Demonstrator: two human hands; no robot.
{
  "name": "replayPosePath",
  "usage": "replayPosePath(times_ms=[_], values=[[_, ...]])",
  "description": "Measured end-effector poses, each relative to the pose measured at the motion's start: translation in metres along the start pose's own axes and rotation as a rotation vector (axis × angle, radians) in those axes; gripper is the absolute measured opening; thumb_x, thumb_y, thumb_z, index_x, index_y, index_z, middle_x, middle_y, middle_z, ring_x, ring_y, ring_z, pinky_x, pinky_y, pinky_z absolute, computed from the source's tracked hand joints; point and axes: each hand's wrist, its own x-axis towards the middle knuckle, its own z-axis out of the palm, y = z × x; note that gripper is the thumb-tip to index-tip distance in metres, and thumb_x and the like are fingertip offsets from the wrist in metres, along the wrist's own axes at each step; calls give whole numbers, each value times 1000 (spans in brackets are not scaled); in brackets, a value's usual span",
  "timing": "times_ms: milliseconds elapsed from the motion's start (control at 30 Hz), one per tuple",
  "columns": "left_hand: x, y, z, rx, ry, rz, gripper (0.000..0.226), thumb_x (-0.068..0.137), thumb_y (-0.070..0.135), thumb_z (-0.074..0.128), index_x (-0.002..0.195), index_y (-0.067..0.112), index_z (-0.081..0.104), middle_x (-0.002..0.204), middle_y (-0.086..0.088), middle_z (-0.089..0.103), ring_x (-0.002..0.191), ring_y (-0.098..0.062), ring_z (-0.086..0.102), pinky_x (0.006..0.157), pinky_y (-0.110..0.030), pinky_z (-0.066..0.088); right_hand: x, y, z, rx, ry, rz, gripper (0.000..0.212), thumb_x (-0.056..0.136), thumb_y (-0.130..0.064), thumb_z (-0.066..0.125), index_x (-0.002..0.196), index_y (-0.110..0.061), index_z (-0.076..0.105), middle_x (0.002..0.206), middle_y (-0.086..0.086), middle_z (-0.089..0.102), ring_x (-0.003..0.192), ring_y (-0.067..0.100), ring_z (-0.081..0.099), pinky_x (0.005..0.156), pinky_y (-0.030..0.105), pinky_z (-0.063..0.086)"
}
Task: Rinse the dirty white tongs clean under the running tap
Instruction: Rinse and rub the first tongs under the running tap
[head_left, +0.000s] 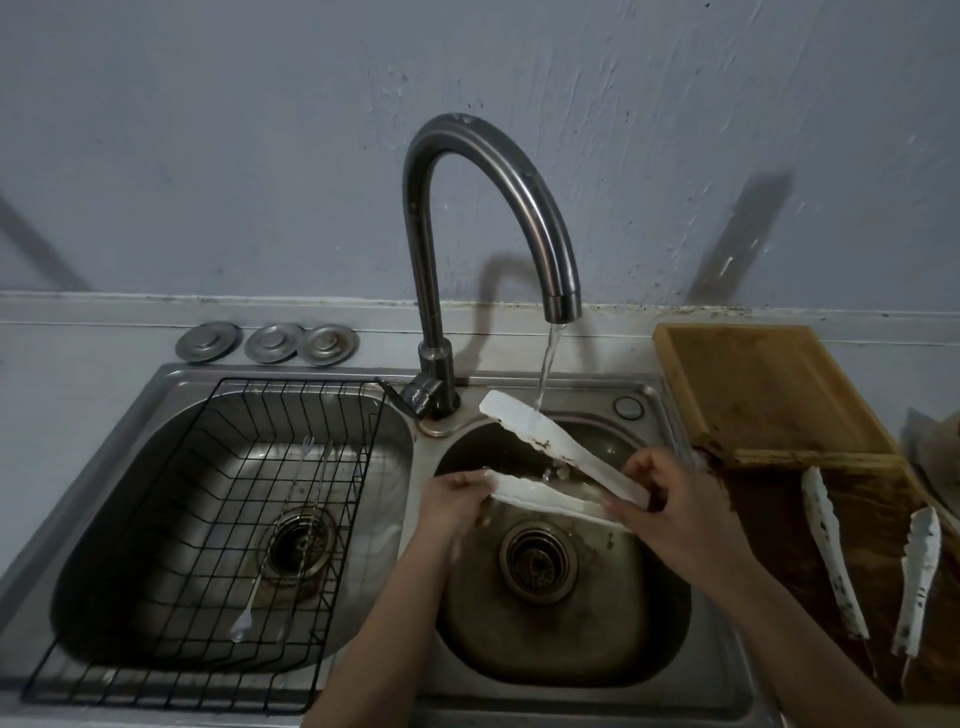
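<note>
White tongs (545, 441) spread in a V over the right sink basin (597, 649). Their upper arm reaches up-left under the water stream (548, 369) from the curved steel tap (431, 208); brown dirt clings to its lower edge. My right hand (670, 499) grips the tongs at the hinge end. My left hand (452, 499) holds the tip of the lower arm. Water splashes between the arms.
A black wire rack (171, 675) with two slim metal forks sits in the left basin. Three metal sink plugs (267, 343) lie behind it. A wooden board (763, 379) on the right carries a second pair of dirty white tongs (831, 556).
</note>
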Motion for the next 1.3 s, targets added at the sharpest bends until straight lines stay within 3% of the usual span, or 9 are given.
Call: replayPosePath(times_ms=[100, 200, 267, 400, 500, 667, 867, 1100, 1300], values=[[-6, -15, 6, 68, -55, -21, 18, 93, 15, 55, 97, 6, 70, 68, -7, 60, 51, -14, 51, 47, -22, 41, 7, -5, 1, -23, -29, 18, 26, 70, -24, 79, 83, -27, 57, 72, -7, 63, 61, 3, 59, 55, 6, 43], [-24, -21, 20, -127, -43, 107, 25, 92, 6, 55, 116, 3, 62, 107, -16, 69, 100, -29, 65, 93, -40, 52, 15, -13, 11, -41, -59, 21, 24, 71, -22, 77, 84, -27, 57, 72, -10, 61, 62, 1, 56, 51, 10, 42], [-38, -17, 29, -262, -142, 175, 33, 87, 11, 63, 118, 2, 60, 115, -21, 66, 109, -32, 62, 102, -46, 46, 18, -19, 21, -45, -59, 14, 24, 72, -19, 76, 85, -27, 57, 72, -13, 59, 63, -1, 56, 50, 9, 41], [-59, -7, 44, -319, -310, 269, 27, 86, 15, 63, 109, -1, 64, 100, -22, 70, 88, -29, 64, 85, -38, 51, 23, -26, 35, 42, -94, 8, 14, 79, -11, 68, 87, -19, 60, 68, -15, 57, 62, -13, 57, 49, 0, 39], [-60, 0, 47, -346, -256, 231, 27, 89, 21, 59, 93, -4, 68, 73, -11, 67, 60, -13, 60, 61, -22, 52, 23, -27, 40, 90, -120, 22, 14, 81, -12, 67, 83, -24, 60, 72, -15, 60, 65, -16, 57, 52, 1, 40], [-45, 10, 36, -325, -141, 156, 43, 100, 28, 41, 76, 1, 63, 52, -2, 64, 44, -10, 59, 45, -20, 46, 16, -20, 41, 104, -146, 113, 13, 81, -17, 67, 78, -27, 58, 75, -10, 63, 64, -10, 59, 48, 3, 40], [-41, -1, 46, -66, -273, 172, 20, 88, 17, 63, 71, 6, 66, 62, -7, 68, 52, -12, 64, 52, -20, 54, 12, -10, 37, 262, -81, 318, 9, 79, -21, 67, 77, -13, 63, 63, -4, 59, 46, -3, 54, 41, 9, 37], [-5, 9, 26, -481, -189, -108, 36, 97, 20, 49, 64, 3, 47, 46, -4, 43, 36, -14, 37, 35, -21, 29, -2, 2, 25, 239, -162, 397, 9, 79, -24, 68, 73, -18, 64, 58, -4, 58, 40, -2, 49, 43, 19, 34], [-25, -3, 47, -39, -282, -48, 22, 92, 19, 59, 81, 0, 57, 50, -4, 66, 43, -13, 63, 39, -20, 48, -6, 4, 25, 214, -154, 420, 11, 79, -26, 67, 74, -17, 63, 56, -3, 59, 39, 0, 47, 47, 24, 36]])
